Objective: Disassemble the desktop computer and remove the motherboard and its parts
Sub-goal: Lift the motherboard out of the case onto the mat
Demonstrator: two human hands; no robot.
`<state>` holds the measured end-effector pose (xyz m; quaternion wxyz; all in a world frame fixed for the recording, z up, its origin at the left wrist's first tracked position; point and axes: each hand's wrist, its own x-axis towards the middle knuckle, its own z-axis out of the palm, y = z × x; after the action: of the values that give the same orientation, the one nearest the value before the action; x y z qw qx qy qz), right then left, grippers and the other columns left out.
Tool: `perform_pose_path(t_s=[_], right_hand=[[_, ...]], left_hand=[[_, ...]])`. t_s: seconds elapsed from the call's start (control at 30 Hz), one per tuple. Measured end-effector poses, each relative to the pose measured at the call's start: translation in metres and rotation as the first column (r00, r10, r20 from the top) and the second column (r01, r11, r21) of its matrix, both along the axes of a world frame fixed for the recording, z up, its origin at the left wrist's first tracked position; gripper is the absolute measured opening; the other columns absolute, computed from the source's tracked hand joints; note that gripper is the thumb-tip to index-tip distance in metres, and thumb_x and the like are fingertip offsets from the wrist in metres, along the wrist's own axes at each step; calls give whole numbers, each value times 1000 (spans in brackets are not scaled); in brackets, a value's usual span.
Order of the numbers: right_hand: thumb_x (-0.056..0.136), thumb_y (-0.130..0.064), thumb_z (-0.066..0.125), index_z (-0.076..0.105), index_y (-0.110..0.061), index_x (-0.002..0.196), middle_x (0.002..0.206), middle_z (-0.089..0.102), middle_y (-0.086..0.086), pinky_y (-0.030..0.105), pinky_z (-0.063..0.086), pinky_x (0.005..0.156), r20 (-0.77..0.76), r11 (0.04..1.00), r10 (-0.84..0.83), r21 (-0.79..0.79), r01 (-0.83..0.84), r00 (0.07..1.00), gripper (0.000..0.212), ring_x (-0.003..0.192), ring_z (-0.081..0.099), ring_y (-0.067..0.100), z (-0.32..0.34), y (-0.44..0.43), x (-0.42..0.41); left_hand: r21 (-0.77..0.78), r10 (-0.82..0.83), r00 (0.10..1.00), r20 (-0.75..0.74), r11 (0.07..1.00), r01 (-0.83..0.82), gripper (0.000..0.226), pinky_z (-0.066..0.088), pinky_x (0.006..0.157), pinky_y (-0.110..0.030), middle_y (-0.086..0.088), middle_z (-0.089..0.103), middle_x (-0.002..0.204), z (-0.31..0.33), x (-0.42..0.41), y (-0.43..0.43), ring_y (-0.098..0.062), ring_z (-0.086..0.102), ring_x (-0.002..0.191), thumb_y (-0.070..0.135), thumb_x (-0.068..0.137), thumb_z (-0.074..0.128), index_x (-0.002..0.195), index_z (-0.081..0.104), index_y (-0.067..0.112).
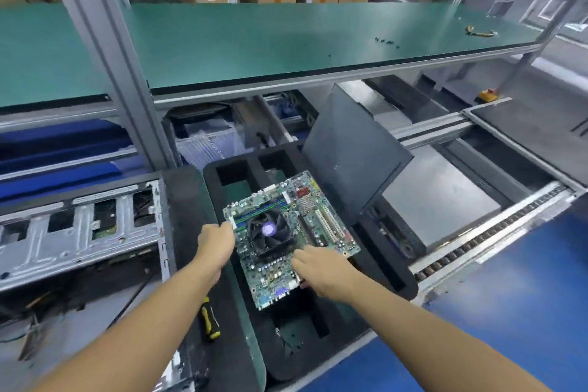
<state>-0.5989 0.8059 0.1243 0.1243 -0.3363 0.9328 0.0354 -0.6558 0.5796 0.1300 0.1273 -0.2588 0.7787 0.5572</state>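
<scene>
A: Where is the motherboard [286, 239]?
B: Out of the case [79, 232], which lies to the board's left. A black foam tray [391, 270] with cut-outs sits under the board; the person's hands hide whether the two touch.
A: Grip?
B: The left hand [216, 240] curls round the board's left edge, near its far corner. The right hand [321, 270] pinches the near right edge — fingers on top, thumb at the rim.
A: Mounted on it?
B: A fan [269, 229], about the board's centre.
A: Surroundings?
B: A yellow-black screwdriver [208, 320] lies near-left of the board. A black panel [353, 149] leans just beyond its far right corner. A green shelf [254, 41] runs above and behind — small screws [385, 41] lie on it.
</scene>
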Motion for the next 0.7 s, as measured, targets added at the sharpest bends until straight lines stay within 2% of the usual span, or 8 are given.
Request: perform_pose_path(t_s=[0.07, 0.2, 0.27, 0.3, 0.4, 0.53, 0.6, 0.7], right_hand=[[77, 11, 54, 50, -8, 104, 106, 52, 12, 36, 38, 67, 43, 1000, 15, -8, -15, 999, 33, 94, 48, 29, -21, -4, 5], [85, 3, 53, 50, -7, 109, 111, 53, 12, 39, 40, 74, 98, 1000, -6, -13, 7, 995, 26, 99, 49, 31, -56, -6, 15], [90, -6, 58, 49, -8, 113, 116, 53, 10, 41, 44, 79, 136, 999, -36, 24, 33, 990, 25, 105, 49, 30, -60, -6, 14], [92, -12, 61, 49, -9, 116, 119, 53, 10, 43, 45, 83, 151, 998, -41, 53, 33, 988, 27, 108, 49, 30, -59, -8, 12], [92, -27, 66, 52, -8, 122, 123, 56, 12, 44, 45, 91, 150, 984, -54, 178, 27, 987, 38, 113, 50, 31, -49, -18, 6], [93, -42, 61, 49, -8, 127, 125, 57, 14, 43, 45, 91, 138, 929, -160, 357, 102, 977, 50, 116, 54, 33, -24, -51, 3], [96, -43, 56, 51, -6, 129, 127, 59, 14, 42, 47, 88, 241, 900, -255, 413, 139, 936, 49, 116, 58, 34, -10, -74, 2], [94, -37, 55, 62, -6, 111, 117, 66, 12, 38, 50, 81, 382, 925, -264, 361, 120, 886, 35, 101, 65, 32, 19, -112, -8]], left_hand=[[-78, -40, 999, 0, 996, 39, 29, 39, 72, -33, -30, 51, 85, -6, 1, -2, -33, 47, 71, 24, 93, 40, 75, 48, 3], [-201, -116, 993, -24, 974, 108, 32, 36, 64, -32, -17, 50, 77, -11, 1, -10, -23, 45, 62, 23, 98, 43, 67, 43, 12], [-256, -166, 986, 2, 953, 161, 34, 45, 77, -36, -25, 57, 100, -13, 0, -14, -30, 60, 84, 30, 100, 44, 101, 61, 1], [-289, -202, 979, 9, 937, 196, 39, 46, 82, -36, -21, 58, 114, -12, 1, -16, -30, 61, 94, 33, 101, 43, 122, 56, 3], [-367, -386, 917, -103, 871, 326, 26, 43, 68, -24, -4, 53, 125, -7, 6, -20, -11, 57, 80, 31, 103, 41, 121, 53, 18], [-480, -542, 809, -227, 785, 392, 18, 48, 59, -31, 10, 66, 91, 12, 17, -34, -8, 57, 61, 28, 103, 40, 103, 58, 31], [-573, -569, 773, -281, 745, 340, 19, 45, 50, -34, 9, 60, 61, 23, 24, -46, -10, 52, 48, 29, 103, 40, 96, 56, 35], [-591, -527, 760, -380, 771, 239, 14, 39, 48, -35, 4, 51, 49, 35, 33, -68, -12, 46, 44, 28, 100, 43, 95, 53, 36]])
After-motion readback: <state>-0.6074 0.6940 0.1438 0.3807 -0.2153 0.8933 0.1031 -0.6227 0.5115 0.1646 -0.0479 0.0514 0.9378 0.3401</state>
